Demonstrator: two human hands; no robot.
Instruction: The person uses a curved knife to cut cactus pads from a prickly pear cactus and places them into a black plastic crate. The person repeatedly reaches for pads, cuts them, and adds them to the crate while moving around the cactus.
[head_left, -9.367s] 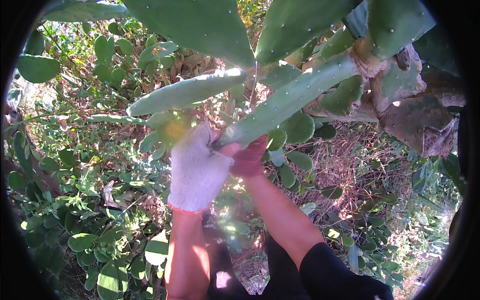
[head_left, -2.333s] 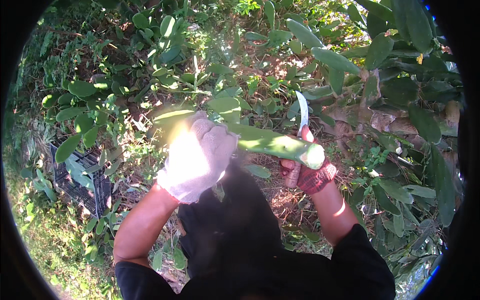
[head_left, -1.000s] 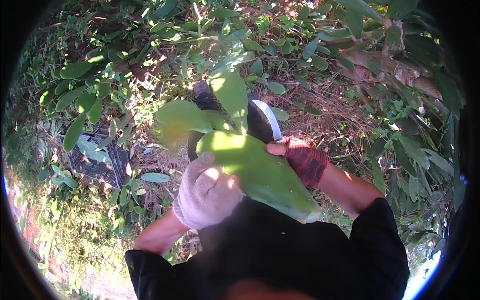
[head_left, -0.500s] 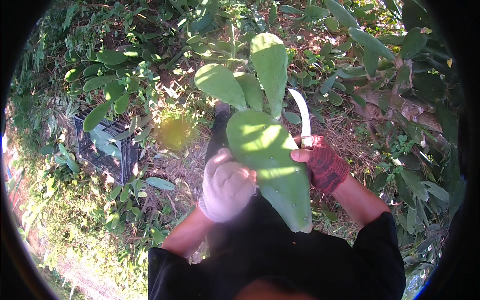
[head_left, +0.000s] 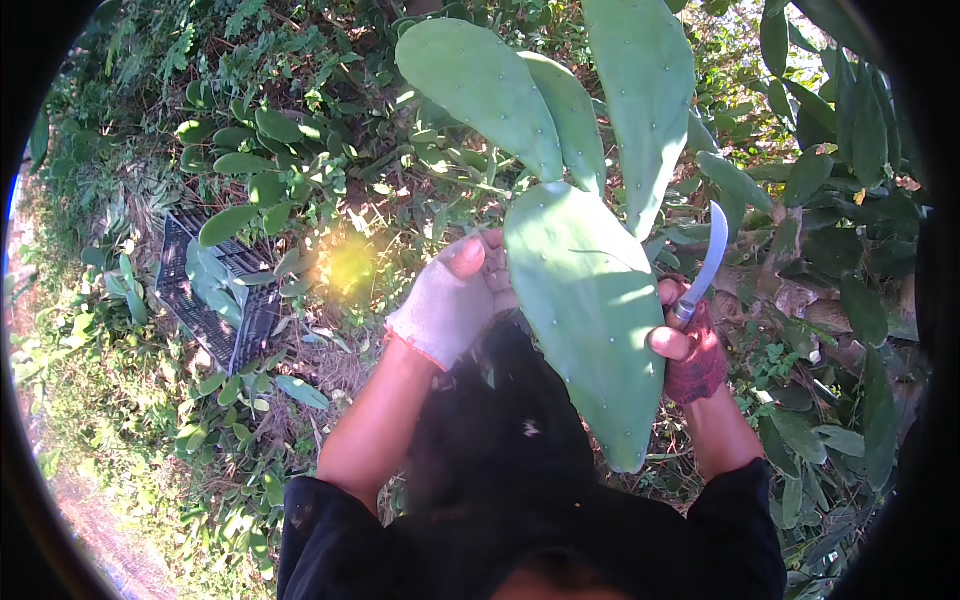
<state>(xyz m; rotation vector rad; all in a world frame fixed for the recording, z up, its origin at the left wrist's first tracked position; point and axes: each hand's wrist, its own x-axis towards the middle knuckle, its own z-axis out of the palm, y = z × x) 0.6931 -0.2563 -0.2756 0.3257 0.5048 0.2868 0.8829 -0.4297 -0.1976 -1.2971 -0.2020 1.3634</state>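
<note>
A cluster of green prickly pear cactus pads stands upright before me: one broad lower pad with several narrower pads growing from its top. My left hand, in a whitish fingerless glove, is at the broad pad's left edge with thumb raised and fingers apart; whether the fingertips touch it I cannot tell. In a red and black fingerless glove, my right hand grips a curved knife by its handle, blade pointing up. That thumb lies against or close to the pad's right edge.
A black plastic crate holding cut pads sits tilted among the plants at left. Dense cactus with thick woody stems crowds the right side. A loose pad lies below the crate, and leafy undergrowth surrounds my dark-clothed legs.
The cactus cluster now looks larger and nearer. My left hand has come off the broad pad's face to its left edge, its fingers opening. The right hand has moved right with the knife.
</note>
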